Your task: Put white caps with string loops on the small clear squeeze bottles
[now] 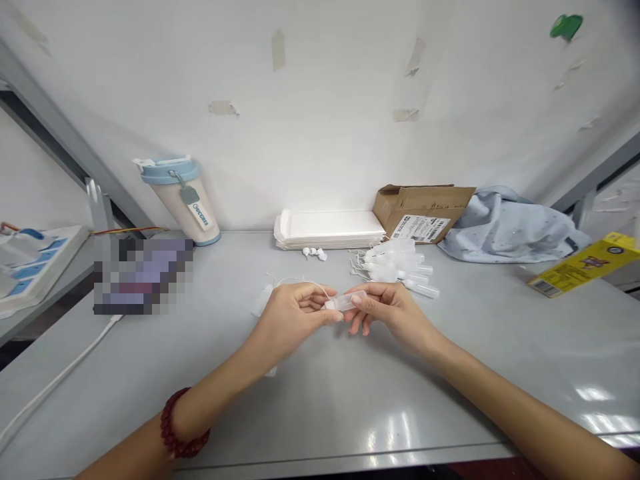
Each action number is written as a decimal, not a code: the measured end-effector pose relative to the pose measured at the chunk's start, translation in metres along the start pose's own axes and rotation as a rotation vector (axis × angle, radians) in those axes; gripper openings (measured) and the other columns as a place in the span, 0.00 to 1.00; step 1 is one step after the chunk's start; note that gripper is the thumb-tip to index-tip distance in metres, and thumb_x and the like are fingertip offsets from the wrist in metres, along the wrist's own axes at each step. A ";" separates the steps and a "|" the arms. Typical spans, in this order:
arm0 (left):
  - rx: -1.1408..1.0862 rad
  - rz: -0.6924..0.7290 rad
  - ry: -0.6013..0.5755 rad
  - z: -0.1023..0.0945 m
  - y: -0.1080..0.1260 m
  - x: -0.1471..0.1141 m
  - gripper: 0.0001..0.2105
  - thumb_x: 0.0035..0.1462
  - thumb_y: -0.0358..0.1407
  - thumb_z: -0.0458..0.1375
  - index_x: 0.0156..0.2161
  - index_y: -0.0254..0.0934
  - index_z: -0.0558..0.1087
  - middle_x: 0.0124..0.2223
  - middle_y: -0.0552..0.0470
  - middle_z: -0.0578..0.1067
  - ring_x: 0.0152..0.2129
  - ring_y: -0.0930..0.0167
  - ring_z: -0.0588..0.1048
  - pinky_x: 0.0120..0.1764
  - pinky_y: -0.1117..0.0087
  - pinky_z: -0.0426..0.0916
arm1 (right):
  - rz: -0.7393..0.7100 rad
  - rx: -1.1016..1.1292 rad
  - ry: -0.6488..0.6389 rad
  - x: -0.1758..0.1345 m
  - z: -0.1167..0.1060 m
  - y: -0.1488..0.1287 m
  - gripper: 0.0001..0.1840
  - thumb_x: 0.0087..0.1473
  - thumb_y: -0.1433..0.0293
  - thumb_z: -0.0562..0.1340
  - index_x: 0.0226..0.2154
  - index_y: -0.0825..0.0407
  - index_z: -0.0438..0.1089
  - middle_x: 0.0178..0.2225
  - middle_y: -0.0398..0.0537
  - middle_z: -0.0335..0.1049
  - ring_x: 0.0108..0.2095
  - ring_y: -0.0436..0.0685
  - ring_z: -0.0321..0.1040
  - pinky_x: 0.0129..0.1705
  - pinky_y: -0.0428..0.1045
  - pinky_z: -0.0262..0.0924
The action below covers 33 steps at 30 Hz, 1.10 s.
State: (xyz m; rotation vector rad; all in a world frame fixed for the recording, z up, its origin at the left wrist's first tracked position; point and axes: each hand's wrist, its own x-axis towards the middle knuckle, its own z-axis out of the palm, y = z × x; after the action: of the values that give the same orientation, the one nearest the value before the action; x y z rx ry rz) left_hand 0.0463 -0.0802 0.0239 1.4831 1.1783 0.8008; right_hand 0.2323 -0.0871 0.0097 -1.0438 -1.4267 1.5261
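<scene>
A small translucent plastic vial (344, 301) with a white cap-like end and a thin white string is held between both hands above the grey table. My left hand (295, 308) is closed at the capped end, thumb and fingers around the string side. My right hand (387, 308) pinches the clear body from the other end. Behind my right hand lies a pile of similar vials (397, 263) with strings. Partly hidden behind my left hand is a translucent white item (261, 300); its kind I cannot make out. Small white pieces (315, 253) sit farther back.
Along the wall stand a tumbler (187, 200), a stack of white flat boxes (330, 227), an opened cardboard box (423, 213) and a light blue cloth (510, 227). A yellow box (585, 267) is at right. A phone (150, 277) with a white cable and a power strip (45, 267) are left.
</scene>
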 end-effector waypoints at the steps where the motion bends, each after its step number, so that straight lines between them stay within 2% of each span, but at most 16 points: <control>1: -0.028 -0.017 -0.023 0.000 0.001 0.000 0.18 0.40 0.39 0.66 0.39 0.34 0.74 0.34 0.50 0.77 0.32 0.68 0.76 0.38 0.69 0.71 | -0.013 0.011 -0.007 0.000 0.000 0.001 0.16 0.51 0.59 0.61 0.35 0.54 0.73 0.27 0.49 0.74 0.25 0.52 0.71 0.26 0.46 0.62; 3: -0.081 -0.039 -0.099 -0.001 0.002 0.001 0.17 0.43 0.41 0.64 0.39 0.34 0.73 0.33 0.50 0.77 0.30 0.70 0.76 0.35 0.71 0.71 | -0.047 0.036 -0.014 0.000 0.000 0.002 0.15 0.51 0.60 0.62 0.37 0.53 0.73 0.27 0.47 0.74 0.26 0.52 0.70 0.27 0.47 0.62; 6: -0.094 -0.034 -0.180 -0.003 0.003 0.002 0.16 0.51 0.46 0.57 0.31 0.33 0.74 0.29 0.50 0.76 0.24 0.73 0.74 0.29 0.73 0.69 | -0.082 0.059 0.003 -0.001 -0.002 0.003 0.13 0.51 0.63 0.62 0.39 0.51 0.71 0.26 0.44 0.73 0.25 0.51 0.70 0.27 0.47 0.62; 10: -0.071 -0.016 -0.196 -0.005 0.002 0.001 0.19 0.55 0.48 0.52 0.25 0.34 0.73 0.23 0.53 0.73 0.18 0.76 0.70 0.25 0.75 0.66 | -0.096 0.039 -0.003 -0.001 -0.005 0.001 0.11 0.51 0.65 0.63 0.39 0.49 0.71 0.23 0.41 0.71 0.24 0.49 0.67 0.28 0.46 0.60; 15: 0.006 0.023 -0.172 -0.003 0.000 -0.001 0.19 0.55 0.47 0.52 0.23 0.34 0.70 0.19 0.55 0.69 0.17 0.76 0.67 0.23 0.76 0.63 | -0.060 0.027 -0.012 0.000 -0.004 0.001 0.14 0.51 0.62 0.62 0.38 0.52 0.72 0.26 0.45 0.73 0.20 0.48 0.65 0.26 0.47 0.60; 19: 0.159 0.096 -0.085 0.000 -0.005 -0.003 0.13 0.53 0.44 0.55 0.27 0.35 0.71 0.22 0.55 0.70 0.19 0.75 0.68 0.23 0.75 0.62 | -0.004 0.008 0.013 0.001 -0.003 0.002 0.16 0.51 0.59 0.61 0.34 0.56 0.72 0.23 0.46 0.72 0.17 0.47 0.63 0.22 0.45 0.56; 23: 0.293 0.235 0.070 0.005 -0.010 -0.002 0.06 0.49 0.37 0.60 0.30 0.35 0.73 0.27 0.53 0.74 0.24 0.73 0.70 0.29 0.73 0.65 | 0.037 -0.014 0.015 0.002 -0.003 0.003 0.18 0.51 0.57 0.60 0.26 0.57 0.70 0.19 0.46 0.71 0.15 0.46 0.62 0.20 0.44 0.54; 26: 0.316 0.282 0.123 0.007 -0.011 -0.002 0.05 0.47 0.35 0.61 0.30 0.35 0.73 0.28 0.52 0.75 0.26 0.72 0.71 0.31 0.73 0.66 | 0.045 -0.014 0.019 0.002 -0.003 0.004 0.19 0.52 0.56 0.59 0.24 0.56 0.69 0.18 0.45 0.70 0.14 0.46 0.62 0.20 0.44 0.54; 29: 0.249 0.224 0.085 0.006 -0.009 -0.002 0.08 0.46 0.36 0.62 0.32 0.35 0.74 0.31 0.52 0.75 0.28 0.71 0.72 0.33 0.72 0.67 | 0.035 -0.006 0.020 0.001 -0.003 0.004 0.19 0.52 0.56 0.59 0.27 0.57 0.70 0.19 0.45 0.70 0.15 0.47 0.62 0.21 0.44 0.54; 33: 0.123 0.116 -0.050 0.000 -0.005 0.000 0.13 0.48 0.43 0.60 0.36 0.36 0.74 0.31 0.53 0.75 0.27 0.72 0.72 0.30 0.74 0.67 | -0.026 0.006 0.025 0.000 -0.004 0.002 0.17 0.52 0.58 0.60 0.32 0.56 0.72 0.21 0.44 0.70 0.18 0.47 0.63 0.22 0.45 0.56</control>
State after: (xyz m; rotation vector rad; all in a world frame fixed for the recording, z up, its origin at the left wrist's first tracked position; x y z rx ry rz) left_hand 0.0450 -0.0805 0.0186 1.6759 1.1289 0.7752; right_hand 0.2357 -0.0856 0.0077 -1.0335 -1.4122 1.4933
